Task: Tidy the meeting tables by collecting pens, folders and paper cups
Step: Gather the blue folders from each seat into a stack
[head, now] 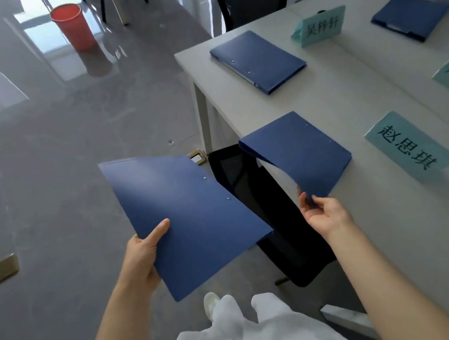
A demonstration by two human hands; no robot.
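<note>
Left hand [142, 253] grips one flat blue plastic folder [190, 220] over the grey floor [37, 172], thumb on its cover. Right hand [322, 214] pinches the near corner of a second blue folder [298, 153], lifted at the white table [355, 104] edge.

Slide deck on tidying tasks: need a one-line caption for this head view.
Left hand holds one blue folder while right hand lifts another off the table.
</note>
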